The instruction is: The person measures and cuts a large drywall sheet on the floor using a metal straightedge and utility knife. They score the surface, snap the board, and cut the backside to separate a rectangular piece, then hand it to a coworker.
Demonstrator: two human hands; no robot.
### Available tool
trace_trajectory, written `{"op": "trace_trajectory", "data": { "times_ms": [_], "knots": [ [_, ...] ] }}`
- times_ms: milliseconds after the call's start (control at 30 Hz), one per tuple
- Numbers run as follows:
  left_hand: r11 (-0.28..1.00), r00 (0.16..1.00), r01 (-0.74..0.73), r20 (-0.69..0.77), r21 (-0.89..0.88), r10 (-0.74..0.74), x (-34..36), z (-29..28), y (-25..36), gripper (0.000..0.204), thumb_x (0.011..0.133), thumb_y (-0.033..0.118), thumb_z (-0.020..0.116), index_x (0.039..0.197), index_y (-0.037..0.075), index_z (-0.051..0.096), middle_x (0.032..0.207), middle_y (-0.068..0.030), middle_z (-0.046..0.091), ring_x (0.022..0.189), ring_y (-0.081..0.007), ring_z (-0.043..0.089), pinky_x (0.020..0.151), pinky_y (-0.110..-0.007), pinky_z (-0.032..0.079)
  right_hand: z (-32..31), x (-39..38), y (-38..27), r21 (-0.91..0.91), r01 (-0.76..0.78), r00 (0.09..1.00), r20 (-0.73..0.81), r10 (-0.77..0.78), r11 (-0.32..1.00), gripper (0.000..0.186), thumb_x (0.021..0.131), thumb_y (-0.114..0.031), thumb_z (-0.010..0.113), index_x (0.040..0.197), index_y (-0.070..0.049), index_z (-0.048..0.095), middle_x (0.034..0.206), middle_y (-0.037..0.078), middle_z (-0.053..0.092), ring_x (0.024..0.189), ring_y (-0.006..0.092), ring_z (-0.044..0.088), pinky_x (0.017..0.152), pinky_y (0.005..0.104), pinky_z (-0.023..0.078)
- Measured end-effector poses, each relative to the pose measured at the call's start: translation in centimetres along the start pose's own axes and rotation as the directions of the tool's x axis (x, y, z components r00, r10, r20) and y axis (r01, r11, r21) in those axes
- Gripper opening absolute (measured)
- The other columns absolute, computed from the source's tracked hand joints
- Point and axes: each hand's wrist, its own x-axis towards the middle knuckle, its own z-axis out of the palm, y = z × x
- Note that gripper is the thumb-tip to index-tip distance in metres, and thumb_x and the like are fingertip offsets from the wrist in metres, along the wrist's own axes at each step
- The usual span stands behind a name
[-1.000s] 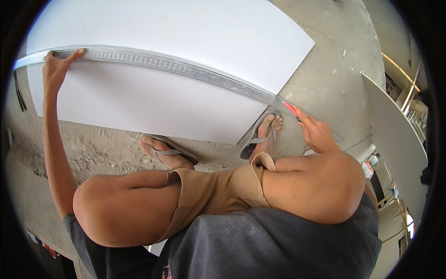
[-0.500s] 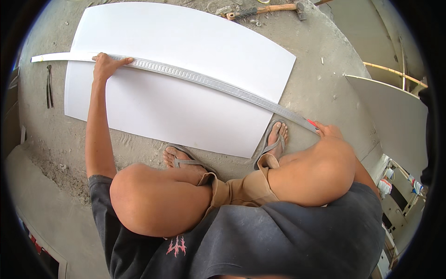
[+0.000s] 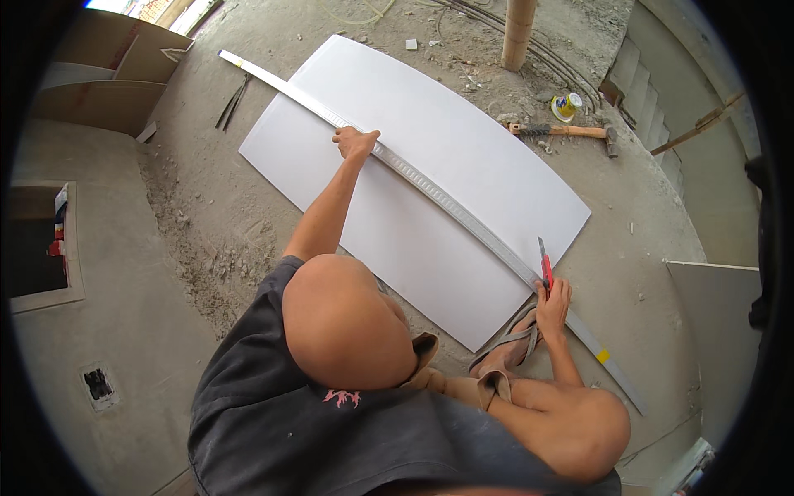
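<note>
A white board (image 3: 488,157) lies flat on the dusty floor in front of my feet. Across it, from far left to near right, runs a long ridged metal strip (image 3: 447,205), overhanging the board at both ends. My left hand (image 3: 356,143) grips the strip over the board's left half, thumb stretched along it. In my closed right hand (image 3: 553,304) is a red utility knife (image 3: 547,273), its blade out and pointing away from me. That hand is by the strip at the board's near right edge, close to my sandalled foot (image 3: 514,343).
A hammer (image 3: 571,131) and a yellow tub (image 3: 566,106) lie beyond the board at right. Dark long-handled pincers (image 3: 233,101) rest at far left. A wooden post (image 3: 518,35) stands at the back. A panel (image 3: 719,322) leans at right.
The view has swung, so the board and strip now slant down to the right. My right hand has come closer to the board's edge, and the knife's blade now shows.
</note>
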Motion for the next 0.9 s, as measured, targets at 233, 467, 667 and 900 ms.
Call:
{"op": "trace_trajectory", "data": {
  "times_ms": [233,467,667,900],
  "knots": [
    [0.983,0.994,0.106,-0.024,-0.147,-0.111,-0.5,-1.8,-1.6,0.077,0.072,0.03,0.088,0.13,-0.01,0.057,0.138,-0.0251,0.054,0.121,-0.0316,0.063,0.074,-0.038,0.069,-0.9,-0.9,1.7,0.202,0.187,0.98,0.036,-0.198,0.961,0.047,0.088,-0.041,0.087,0.099,-0.003,0.061,0.095,0.015,0.065,0.086,0.036,0.065,0.076,0.0489,0.051],
    [0.96,0.977,0.053,-0.187,-0.273,-0.107,-0.7,-5.4,1.7,0.099,0.065,0.035,0.088,0.137,-0.017,0.043,0.135,-0.0324,0.051,0.114,-0.0367,0.066,0.086,-0.039,0.063,-2.0,0.3,-1.5,0.343,0.26,0.965,-0.047,-0.259,0.903,0.034,0.073,-0.015,0.086,0.079,-0.006,0.054,0.069,0.01,0.059,0.062,0.0335,0.061,0.061,0.0461,0.049],
    [0.868,0.913,-0.365,-0.311,-0.336,0.264,-0.7,-8.9,6.5,0.089,0.093,0.052,0.077,0.144,-0.012,0.044,0.125,-0.0233,0.064,0.098,-0.0243,0.072,0.072,-0.036,0.066,-6.4,9.2,-9.5,0.329,0.254,0.967,-0.113,-0.229,0.91,0.035,0.076,-0.016,0.086,0.076,-0.006,0.052,0.061,0.008,0.058,0.055,0.0268,0.059,0.058,0.0412,0.049],
    [0.998,0.985,-0.063,-0.159,-0.011,0.06,-8.5,-4.9,-7.3,0.089,0.088,0.045,0.083,0.147,-0.01,0.045,0.147,-0.0289,0.051,0.137,-0.0401,0.053,0.114,-0.048,0.046,-6.8,28.4,-19.1,0.083,0.334,0.935,-0.156,-0.319,0.939,0.034,0.083,-0.033,0.084,0.086,-0.006,0.064,0.081,0.019,0.074,0.079,0.0413,0.073,0.072,0.0522,0.055]
  ]
}}
